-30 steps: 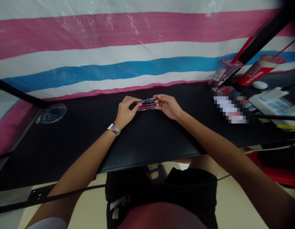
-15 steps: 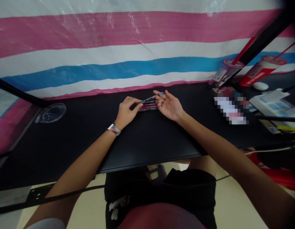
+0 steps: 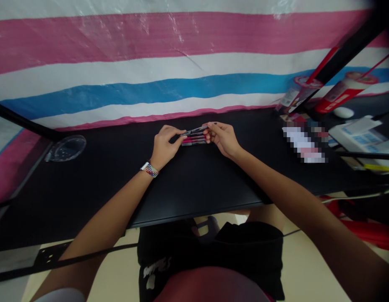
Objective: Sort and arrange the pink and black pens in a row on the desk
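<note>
The black desk (image 3: 194,180) is long. Behind it hangs a plastic sheet (image 3: 194,35) with broad stripes of white, pink and blue, and this striping continues also at the desk's left end. Light makes small white shines on its wrinkles. A dark post (image 3: 21,119) appears slanted at the left end of the desk, and a thicker post (image 3: 348,58) at the right. Below the desk, the floor (image 3: 115,272) is pale cream; a blurred red object (image 3: 370,234) under the desk's right end is perhaps furniture.
</note>
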Tool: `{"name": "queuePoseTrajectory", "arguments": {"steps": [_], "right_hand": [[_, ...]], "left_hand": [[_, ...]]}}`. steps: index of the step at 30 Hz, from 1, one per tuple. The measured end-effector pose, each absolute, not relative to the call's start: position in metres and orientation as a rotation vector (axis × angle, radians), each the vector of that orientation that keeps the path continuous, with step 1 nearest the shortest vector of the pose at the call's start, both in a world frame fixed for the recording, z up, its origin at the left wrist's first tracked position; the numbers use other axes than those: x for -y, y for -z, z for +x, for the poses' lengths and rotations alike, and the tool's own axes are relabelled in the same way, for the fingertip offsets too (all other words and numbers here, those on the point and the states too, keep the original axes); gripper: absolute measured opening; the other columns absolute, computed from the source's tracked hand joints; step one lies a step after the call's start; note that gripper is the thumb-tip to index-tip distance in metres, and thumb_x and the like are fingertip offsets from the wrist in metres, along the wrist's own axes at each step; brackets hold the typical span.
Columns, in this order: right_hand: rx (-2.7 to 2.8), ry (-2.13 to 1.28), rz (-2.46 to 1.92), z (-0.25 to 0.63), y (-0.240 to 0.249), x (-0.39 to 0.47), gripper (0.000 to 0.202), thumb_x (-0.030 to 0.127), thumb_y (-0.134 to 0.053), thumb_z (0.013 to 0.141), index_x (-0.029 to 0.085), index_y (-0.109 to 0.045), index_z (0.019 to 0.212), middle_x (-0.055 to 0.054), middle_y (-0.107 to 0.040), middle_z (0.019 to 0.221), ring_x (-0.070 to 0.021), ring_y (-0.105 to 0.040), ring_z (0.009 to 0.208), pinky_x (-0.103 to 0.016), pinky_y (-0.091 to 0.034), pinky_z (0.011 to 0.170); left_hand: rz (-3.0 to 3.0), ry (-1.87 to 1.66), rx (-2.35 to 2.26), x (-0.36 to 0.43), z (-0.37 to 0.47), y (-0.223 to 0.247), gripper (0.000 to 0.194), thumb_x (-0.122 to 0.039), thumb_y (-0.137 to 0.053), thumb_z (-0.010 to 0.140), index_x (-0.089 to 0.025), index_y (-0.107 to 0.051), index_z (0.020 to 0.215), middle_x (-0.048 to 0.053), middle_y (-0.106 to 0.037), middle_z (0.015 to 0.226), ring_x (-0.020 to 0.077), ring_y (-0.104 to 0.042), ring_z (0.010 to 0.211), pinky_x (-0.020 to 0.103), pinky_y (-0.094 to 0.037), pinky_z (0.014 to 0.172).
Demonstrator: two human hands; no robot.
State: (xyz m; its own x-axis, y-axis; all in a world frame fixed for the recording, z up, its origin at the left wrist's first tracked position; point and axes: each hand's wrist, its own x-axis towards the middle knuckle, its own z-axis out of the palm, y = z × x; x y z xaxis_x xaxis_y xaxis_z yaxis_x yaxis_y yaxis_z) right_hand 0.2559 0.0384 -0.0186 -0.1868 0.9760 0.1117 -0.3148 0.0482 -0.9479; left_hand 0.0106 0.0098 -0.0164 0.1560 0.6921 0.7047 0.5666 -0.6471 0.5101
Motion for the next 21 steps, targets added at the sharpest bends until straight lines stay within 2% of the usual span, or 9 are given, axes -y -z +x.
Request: {"name": "queuePoseTrajectory", "arguments": {"steps": [3, 6, 7, 10, 12, 16, 21], "right_hand": [[1.159, -1.425, -0.816, 0.257, 0.021, -0.041, 0.042, 0.063, -0.093, 0.084, 0.023, -0.086, 0.097, -0.005, -0.077, 0.086, -0.0157, -0.065, 0.069, -0.033, -0.060, 0.063], [1.257, -1.302, -0.878, 0.262, 0.025, -0.047, 0.038, 0.058, -0.092, 0.085, 0.024, -0.089, 0.102, -0.005, -0.080, 0.088, -0.0179, -0.068, 0.071, -0.037, -0.063, 0.069], [1.305, -1.200, -0.909, 0.263, 0.026, -0.050, 0.034, 0.054, -0.092, 0.085, 0.025, -0.089, 0.103, -0.005, -0.082, 0.089, -0.0195, -0.070, 0.074, -0.040, -0.064, 0.074], [1.493, -0.940, -0.936, 0.267, 0.029, -0.060, 0.021, 0.042, -0.088, 0.089, 0.027, -0.090, 0.103, -0.007, -0.087, 0.108, -0.0267, -0.079, 0.099, -0.049, -0.065, 0.098], [1.626, -0.746, -0.968, 0.270, 0.031, -0.066, 0.017, 0.036, -0.082, 0.093, 0.027, -0.090, 0.104, -0.008, -0.088, 0.111, -0.0292, -0.079, 0.105, -0.051, -0.063, 0.101], [1.846, -0.480, -1.041, 0.276, 0.038, -0.076, 0.022, 0.027, -0.071, 0.098, 0.026, -0.089, 0.110, -0.008, -0.089, 0.115, -0.0318, -0.078, 0.111, -0.055, -0.060, 0.106], [1.977, -0.479, -1.040, 0.284, 0.046, -0.084, 0.034, 0.020, -0.060, 0.099, 0.026, -0.090, 0.114, -0.008, -0.088, 0.118, -0.0332, -0.078, 0.115, -0.059, -0.057, 0.111]], "left_hand": [[2.294, -1.508, -1.275, -0.010, 0.011, 0.016, 0.008, -0.026, -0.086, 0.099, -0.025, -0.085, 0.107, 0.004, -0.087, 0.107, 0.0257, -0.077, 0.103, 0.045, -0.061, 0.097], [2.234, -1.469, -1.343, -0.012, 0.009, 0.017, 0.010, -0.022, -0.083, 0.100, -0.026, -0.084, 0.110, 0.004, -0.087, 0.110, 0.0258, -0.078, 0.107, 0.046, -0.061, 0.101], [2.203, -1.453, -1.363, -0.014, 0.008, 0.017, 0.013, -0.021, -0.081, 0.101, -0.027, -0.084, 0.111, 0.004, -0.087, 0.112, 0.0258, -0.078, 0.109, 0.046, -0.061, 0.103], [2.071, -1.427, -1.370, -0.023, 0.004, 0.019, 0.020, -0.021, -0.074, 0.105, -0.029, -0.084, 0.121, 0.005, -0.087, 0.122, 0.0252, -0.079, 0.114, 0.047, -0.061, 0.108], [2.035, -1.377, -1.407, -0.029, 0.001, 0.020, 0.021, -0.022, -0.073, 0.105, -0.030, -0.086, 0.121, 0.004, -0.087, 0.123, 0.0252, -0.079, 0.115, 0.048, -0.061, 0.109], [2.046, -1.284, -1.432, -0.039, -0.002, 0.026, 0.023, -0.021, -0.076, 0.103, -0.032, -0.088, 0.119, 0.003, -0.088, 0.122, 0.0267, -0.079, 0.118, 0.051, -0.059, 0.113], [2.071, -1.232, -1.408, -0.048, -0.007, 0.038, 0.028, -0.021, -0.073, 0.104, -0.037, -0.088, 0.120, 0.002, -0.088, 0.121, 0.0274, -0.078, 0.119, 0.057, -0.058, 0.116]]}}
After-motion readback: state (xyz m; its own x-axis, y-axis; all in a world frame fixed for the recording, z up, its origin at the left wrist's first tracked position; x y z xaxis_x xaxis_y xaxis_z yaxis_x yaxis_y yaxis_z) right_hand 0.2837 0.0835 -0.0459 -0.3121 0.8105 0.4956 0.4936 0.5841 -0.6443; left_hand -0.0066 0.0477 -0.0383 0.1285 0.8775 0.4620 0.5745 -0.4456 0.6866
